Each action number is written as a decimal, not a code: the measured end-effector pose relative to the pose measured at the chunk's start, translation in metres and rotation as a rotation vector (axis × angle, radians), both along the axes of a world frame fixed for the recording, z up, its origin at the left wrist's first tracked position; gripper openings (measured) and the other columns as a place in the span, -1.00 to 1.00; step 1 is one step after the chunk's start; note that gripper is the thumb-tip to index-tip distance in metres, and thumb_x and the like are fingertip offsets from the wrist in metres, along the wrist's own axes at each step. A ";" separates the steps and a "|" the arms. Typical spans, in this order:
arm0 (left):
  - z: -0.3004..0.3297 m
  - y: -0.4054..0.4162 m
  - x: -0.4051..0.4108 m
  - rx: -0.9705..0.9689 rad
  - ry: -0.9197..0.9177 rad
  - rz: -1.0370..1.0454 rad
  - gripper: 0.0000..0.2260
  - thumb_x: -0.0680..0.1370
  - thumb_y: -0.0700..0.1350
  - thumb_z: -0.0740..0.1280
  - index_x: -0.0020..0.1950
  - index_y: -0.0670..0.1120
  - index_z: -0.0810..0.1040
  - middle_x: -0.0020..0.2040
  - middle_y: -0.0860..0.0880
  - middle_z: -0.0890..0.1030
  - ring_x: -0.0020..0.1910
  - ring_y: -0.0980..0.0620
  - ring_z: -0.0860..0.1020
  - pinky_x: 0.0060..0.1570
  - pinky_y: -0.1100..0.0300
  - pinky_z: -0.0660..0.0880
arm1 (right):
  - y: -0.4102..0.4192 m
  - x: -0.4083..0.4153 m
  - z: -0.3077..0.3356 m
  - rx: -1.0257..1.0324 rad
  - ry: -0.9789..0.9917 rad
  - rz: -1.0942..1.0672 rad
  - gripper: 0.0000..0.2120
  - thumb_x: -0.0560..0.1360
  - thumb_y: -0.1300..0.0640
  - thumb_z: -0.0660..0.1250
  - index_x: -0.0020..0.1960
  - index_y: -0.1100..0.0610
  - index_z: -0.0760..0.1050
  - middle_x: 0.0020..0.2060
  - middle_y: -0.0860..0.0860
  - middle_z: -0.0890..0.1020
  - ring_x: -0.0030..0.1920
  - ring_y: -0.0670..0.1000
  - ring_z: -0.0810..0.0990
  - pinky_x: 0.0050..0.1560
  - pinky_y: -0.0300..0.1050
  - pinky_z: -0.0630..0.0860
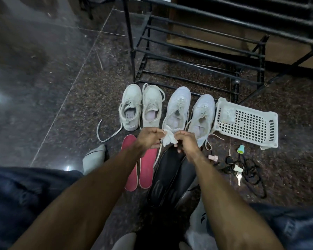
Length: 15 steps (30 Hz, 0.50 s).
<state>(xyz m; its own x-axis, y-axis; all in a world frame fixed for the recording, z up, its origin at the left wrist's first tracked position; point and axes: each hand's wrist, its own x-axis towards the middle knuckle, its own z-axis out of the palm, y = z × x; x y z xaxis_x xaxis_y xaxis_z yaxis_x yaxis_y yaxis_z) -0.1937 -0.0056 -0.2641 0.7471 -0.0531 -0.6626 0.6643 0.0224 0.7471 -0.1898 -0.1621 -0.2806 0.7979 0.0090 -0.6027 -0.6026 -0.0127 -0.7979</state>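
Note:
Both of my hands hold a small crumpled white cloth [168, 138] above the floor. My left hand [149, 137] pinches its left side and my right hand [187, 142] pinches its right side. Just beyond them stand two pairs of white sneakers in a row: a greyish pair [141, 107] on the left and a brighter pair [190, 110] on the right, laces loose. Below my hands lie two red insoles [143, 166] and two black insoles [168, 175].
A white perforated plastic basket [246, 123] lies on its side at the right. Beside it are a teal cap [241, 149], a pink piece [213, 157], keys and a black cord [249, 170]. A black metal shoe rack [197, 51] stands behind. A loose lace [107, 136] lies left.

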 end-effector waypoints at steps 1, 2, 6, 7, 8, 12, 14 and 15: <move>0.003 0.005 -0.004 -0.015 -0.006 0.001 -0.91 0.55 -0.25 0.36 -0.13 -0.09 0.58 -0.27 0.00 0.64 -0.33 0.13 0.61 -0.28 0.23 0.59 | 0.002 -0.003 0.001 -0.006 0.005 0.000 -0.85 0.45 0.36 0.23 -0.25 0.20 0.50 -0.47 0.06 0.50 -0.54 -0.05 0.40 -0.57 -0.28 0.20; 0.004 0.009 -0.008 -0.030 -0.017 0.001 -0.91 0.54 -0.26 0.37 -0.13 -0.10 0.57 -0.32 0.03 0.64 -0.38 0.15 0.61 -0.35 0.26 0.56 | 0.004 -0.005 0.002 0.005 0.015 -0.011 -0.85 0.44 0.35 0.23 -0.26 0.20 0.50 -0.47 0.06 0.50 -0.53 -0.03 0.41 -0.56 -0.28 0.19; 0.005 0.019 -0.016 -0.083 -0.048 0.025 -0.90 0.52 -0.29 0.40 -0.06 -0.10 0.57 -0.26 0.01 0.63 -0.26 0.08 0.62 -0.28 0.17 0.62 | 0.013 -0.010 0.008 0.099 0.053 -0.050 -0.88 0.46 0.30 0.20 -0.20 0.20 0.47 -0.49 0.05 0.46 -0.57 -0.05 0.33 -0.57 -0.27 0.12; 0.004 0.021 -0.016 -0.087 -0.046 0.013 -0.90 0.52 -0.29 0.40 -0.06 -0.10 0.58 -0.26 0.00 0.63 -0.25 0.08 0.62 -0.25 0.16 0.63 | 0.014 -0.011 0.009 0.102 0.056 -0.052 -0.89 0.47 0.29 0.19 -0.19 0.20 0.47 -0.49 0.04 0.45 -0.58 -0.06 0.31 -0.58 -0.29 0.10; 0.005 0.023 -0.016 -0.071 -0.046 -0.009 -0.91 0.52 -0.28 0.39 -0.05 -0.11 0.58 -0.25 -0.01 0.62 -0.24 0.07 0.61 -0.22 0.17 0.64 | 0.015 -0.011 0.008 0.091 0.059 -0.053 -0.89 0.48 0.29 0.20 -0.18 0.20 0.48 -0.49 0.04 0.46 -0.59 -0.07 0.29 -0.59 -0.31 0.09; 0.001 0.029 -0.012 0.108 -0.019 0.009 -0.99 0.53 -0.21 0.41 -0.08 -0.13 0.60 -0.23 -0.07 0.59 -0.33 0.09 0.54 -0.23 0.17 0.61 | 0.013 -0.014 0.007 0.032 0.060 -0.057 -0.87 0.50 0.31 0.23 -0.20 0.18 0.48 -0.43 0.02 0.52 -0.58 -0.07 0.32 -0.59 -0.31 0.11; -0.001 0.033 -0.010 0.135 0.036 0.111 -0.91 0.53 -0.17 0.42 -0.11 -0.16 0.55 -0.34 -0.06 0.52 -0.50 0.12 0.46 -0.31 0.16 0.61 | 0.011 -0.016 0.008 0.061 0.064 -0.067 -0.87 0.50 0.32 0.23 -0.19 0.17 0.47 -0.37 0.04 0.51 -0.50 -0.05 0.39 -0.54 -0.25 0.18; 0.000 0.035 -0.010 0.112 0.071 0.133 -0.88 0.53 -0.15 0.42 -0.12 -0.17 0.53 -0.36 -0.06 0.48 -0.53 0.11 0.43 -0.35 0.16 0.61 | 0.010 -0.016 0.008 0.086 0.071 -0.074 -0.87 0.50 0.32 0.23 -0.19 0.16 0.47 -0.34 0.05 0.52 -0.43 -0.04 0.44 -0.50 -0.22 0.26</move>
<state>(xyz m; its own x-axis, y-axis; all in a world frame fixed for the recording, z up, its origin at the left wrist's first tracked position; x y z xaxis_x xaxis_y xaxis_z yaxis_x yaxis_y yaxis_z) -0.2040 0.0293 -0.2641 0.6935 0.1198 -0.7104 0.7124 0.0326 0.7010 -0.2061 -0.1518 -0.2721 0.7538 0.0058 -0.6570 -0.6542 0.0999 -0.7497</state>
